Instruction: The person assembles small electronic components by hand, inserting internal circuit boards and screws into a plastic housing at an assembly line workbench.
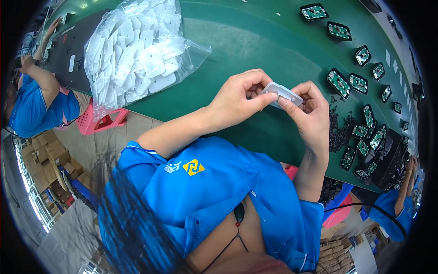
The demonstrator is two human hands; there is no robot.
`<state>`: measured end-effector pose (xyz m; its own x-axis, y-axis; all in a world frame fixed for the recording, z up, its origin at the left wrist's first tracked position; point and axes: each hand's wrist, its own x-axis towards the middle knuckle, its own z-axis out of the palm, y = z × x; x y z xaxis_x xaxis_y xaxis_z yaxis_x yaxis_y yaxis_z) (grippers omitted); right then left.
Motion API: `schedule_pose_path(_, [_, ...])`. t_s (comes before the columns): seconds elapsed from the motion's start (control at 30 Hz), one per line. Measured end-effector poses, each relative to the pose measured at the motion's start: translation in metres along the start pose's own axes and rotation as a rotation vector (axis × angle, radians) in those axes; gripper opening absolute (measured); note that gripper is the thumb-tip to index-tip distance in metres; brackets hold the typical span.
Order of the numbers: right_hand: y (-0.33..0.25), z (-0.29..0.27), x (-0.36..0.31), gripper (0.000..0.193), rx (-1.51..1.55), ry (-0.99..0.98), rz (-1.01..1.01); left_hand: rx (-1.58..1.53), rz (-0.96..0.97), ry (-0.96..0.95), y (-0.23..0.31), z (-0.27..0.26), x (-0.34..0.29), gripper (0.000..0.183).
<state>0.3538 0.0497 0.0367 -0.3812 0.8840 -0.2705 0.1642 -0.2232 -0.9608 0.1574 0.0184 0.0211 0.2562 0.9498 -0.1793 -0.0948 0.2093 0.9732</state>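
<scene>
Between my two hands is a small white plastic cover (284, 92) with rounded corners and a few round marks on its face. My left hand (248, 95) grips its left end, thumb on top and fingers curled beneath. On the other end, my right hand (310, 107) pinches it the same way, thumb pressed on the near edge. Both thumbs lie close together near the middle. The cover is held above the green table (219, 50). A large clear plastic bag (132, 55) full of similar white covers lies to the left of my hands.
Several black housings with green circuit boards (339, 83) stand along the right side. A heap of small black parts (340, 125) lies right of my right hand. Co-workers in blue sit at far left (43, 105) and far right (388, 212). A pink stool (102, 118) stands below the bag.
</scene>
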Motion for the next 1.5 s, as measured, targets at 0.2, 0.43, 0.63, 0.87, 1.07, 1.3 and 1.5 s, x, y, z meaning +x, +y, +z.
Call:
schedule_pose_path(0.2, [0.002, 0.016, 0.015, 0.02, 0.176, 0.087, -0.008, -0.195, 0.032, 0.121, 0.002, -0.016, 0.009, 0.013])
schedule_pose_path(0.43, [-0.015, -0.018, 0.09, 0.039, -0.666, 0.435, -0.416, 0.389, 0.143, 0.275, -0.013, -0.057, 0.056, 0.009])
schedule_pose_path(0.63, [-0.017, -0.077, 0.188, 0.045, -1.371, 0.303, -0.631, 0.917, 0.291, 0.214, -0.012, -0.052, 0.068, 0.006])
schedule_pose_path(0.87, [-0.015, -0.068, 0.193, 0.038, -1.283, 0.329, -0.615, 1.167, 0.487, 0.395, -0.014, -0.03, 0.042, 0.063])
schedule_pose_path(1.07, [-0.019, -0.028, 0.091, 0.037, -0.601, 0.186, -0.272, 1.268, 0.269, 0.34, -0.016, -0.021, 0.027, 0.067])
schedule_pose_path(1.3, [0.002, -0.038, 0.042, 0.036, -0.673, 0.261, -0.164, 1.295, 0.561, 0.292, -0.017, -0.044, 0.027, 0.05])
schedule_pose_path(1.5, [0.006, -0.018, 0.021, 0.04, -0.976, 0.305, -0.28, 1.246, 0.626, 0.238, -0.024, -0.055, 0.025, 0.049])
